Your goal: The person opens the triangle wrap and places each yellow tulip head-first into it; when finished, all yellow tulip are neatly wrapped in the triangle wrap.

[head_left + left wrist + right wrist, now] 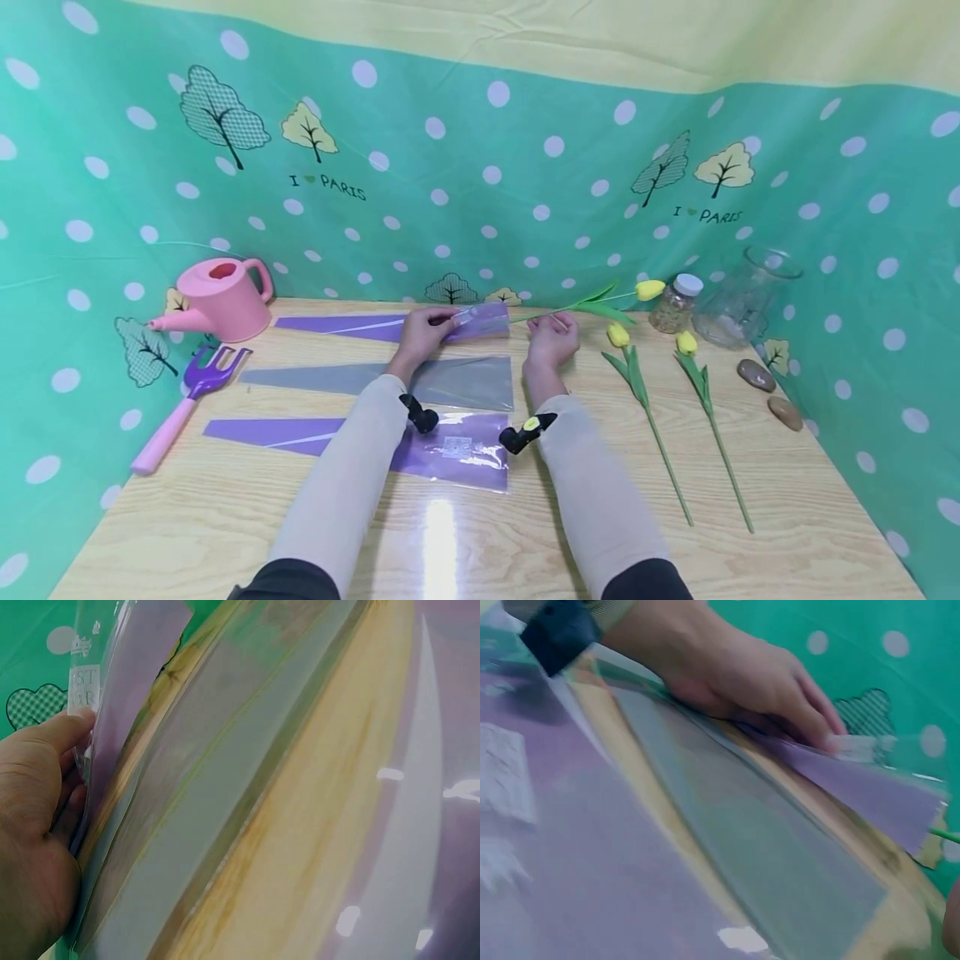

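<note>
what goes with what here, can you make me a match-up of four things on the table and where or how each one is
Things:
1. watering can
2. garden fork
3. glass vase
4. tulip by the right hand

Places or states:
a. far right corner, beside a small jar
b. stem pointing into the purple sleeve that the left hand holds open
c. far left corner, pink
d. lying flat at the left edge, purple head and pink handle

Pairs: 1-c, 2-d, 3-a, 4-b
</note>
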A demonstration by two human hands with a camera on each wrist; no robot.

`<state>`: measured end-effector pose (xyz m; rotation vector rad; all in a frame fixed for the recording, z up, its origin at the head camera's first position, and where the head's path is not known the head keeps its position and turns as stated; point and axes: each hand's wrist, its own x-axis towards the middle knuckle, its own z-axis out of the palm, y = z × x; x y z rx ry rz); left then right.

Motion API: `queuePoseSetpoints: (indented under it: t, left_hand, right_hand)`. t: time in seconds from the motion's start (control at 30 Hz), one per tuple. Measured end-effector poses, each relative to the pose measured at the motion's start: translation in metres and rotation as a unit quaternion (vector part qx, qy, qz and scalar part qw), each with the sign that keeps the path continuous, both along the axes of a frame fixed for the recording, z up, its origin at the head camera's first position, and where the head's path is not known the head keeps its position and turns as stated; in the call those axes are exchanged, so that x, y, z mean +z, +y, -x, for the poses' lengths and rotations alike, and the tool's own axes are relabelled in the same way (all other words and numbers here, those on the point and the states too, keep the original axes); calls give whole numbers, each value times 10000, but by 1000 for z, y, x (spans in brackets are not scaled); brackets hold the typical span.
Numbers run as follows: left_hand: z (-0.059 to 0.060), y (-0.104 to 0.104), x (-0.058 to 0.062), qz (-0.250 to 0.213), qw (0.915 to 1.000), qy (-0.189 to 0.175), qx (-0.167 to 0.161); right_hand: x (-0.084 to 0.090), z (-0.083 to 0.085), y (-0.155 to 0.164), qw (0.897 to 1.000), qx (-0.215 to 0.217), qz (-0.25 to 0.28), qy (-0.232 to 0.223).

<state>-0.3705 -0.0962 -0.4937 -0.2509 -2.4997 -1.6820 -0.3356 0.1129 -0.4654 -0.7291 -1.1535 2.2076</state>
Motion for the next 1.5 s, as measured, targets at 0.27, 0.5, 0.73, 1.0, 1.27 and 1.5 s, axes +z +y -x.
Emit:
queuePoseSetpoints:
  t: [0.27, 0.5, 0.73, 1.0, 1.27, 1.5]
  left_hand:
    - [0, -1, 0, -2, 10000, -12, -18]
    - [1, -1, -1, 1, 10000, 26, -34]
    - [0, 0, -1, 28, 10000, -69, -24]
    - [0, 0, -2, -54, 9999, -97, -57]
    - [0, 0, -3, -105, 9998, -153, -88]
    - [0, 0, -3, -68, 9999, -46, -93]
  right_hand:
    - [-4, -4, -23, 9987, -132, -210, -436]
    - [-7, -8, -33, 9962, -110, -479, -716]
    - [-10, -13, -38, 9877, -10, -939, -1250]
    - [-9, -16, -45, 9751, -59, -1412, -1708]
    - [-6, -17, -46, 9541, -134, -1988, -2236]
    - [-5, -17, -45, 9615, -77, -1789, -2085]
